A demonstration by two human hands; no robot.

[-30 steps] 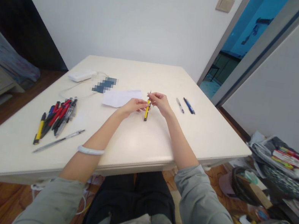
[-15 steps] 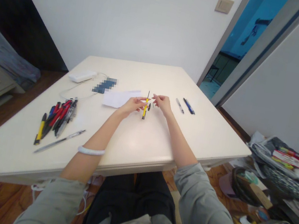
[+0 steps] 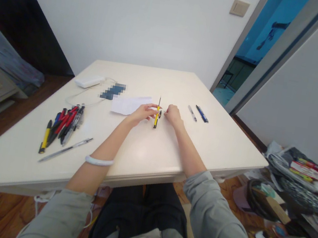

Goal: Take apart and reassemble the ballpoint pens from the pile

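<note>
My left hand [image 3: 143, 113] pinches a yellow pen [image 3: 156, 117] and holds it upright over the middle of the white table [image 3: 146, 153]. A thin dark refill tip sticks up from the pen's top. My right hand [image 3: 172, 115] is curled shut just to the right of the pen, its fingertips by a small black pen part [image 3: 160, 114]. Whether the right fingers grip that part is too small to tell. A white bangle [image 3: 99, 161] is on my left wrist.
A bundle of several pens [image 3: 64, 122] and a single clear pen [image 3: 66, 149] lie at the left. A white paper [image 3: 129, 104], a white charger with cable [image 3: 88, 81] and a blurred dark item [image 3: 113, 91] lie further back. Two pens [image 3: 197, 113] lie at the right. Clutter [image 3: 294, 188] fills the floor right.
My right hand let go of the pen's top, drew away, then came back down beside it and curled shut. The refill tip now shows above the pen.
</note>
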